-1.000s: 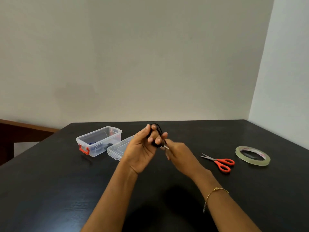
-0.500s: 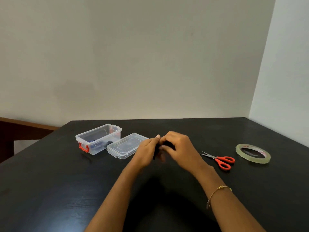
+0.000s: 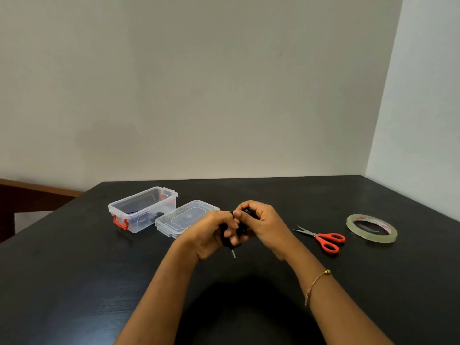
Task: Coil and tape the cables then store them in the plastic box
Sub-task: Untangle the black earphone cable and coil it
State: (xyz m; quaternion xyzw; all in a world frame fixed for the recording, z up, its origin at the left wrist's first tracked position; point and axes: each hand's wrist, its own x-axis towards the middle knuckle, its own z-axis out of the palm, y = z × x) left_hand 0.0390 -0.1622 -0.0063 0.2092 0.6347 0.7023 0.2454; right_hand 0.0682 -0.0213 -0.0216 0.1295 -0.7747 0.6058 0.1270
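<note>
Since a moment ago both my hands have dropped lower and stayed together over the middle of the tabletop [image 3: 74, 282]. My left hand [image 3: 211, 234] curls around a small black cable [image 3: 245, 220] bundle, and a short metal plug end pokes out below its fingers. My right hand [image 3: 263, 224] pinches the same bundle from the other side, fingertips meeting the left ones. Toward the far left edge sits the clear plastic box [image 3: 143, 207] with red latches, open, with dark items inside that I cannot make out. Its lid [image 3: 186, 219] lies flat just beside it. Toward the right edge lie the orange-handled scissors [image 3: 323, 239] and, beyond them, the roll of tape [image 3: 372, 227].
</note>
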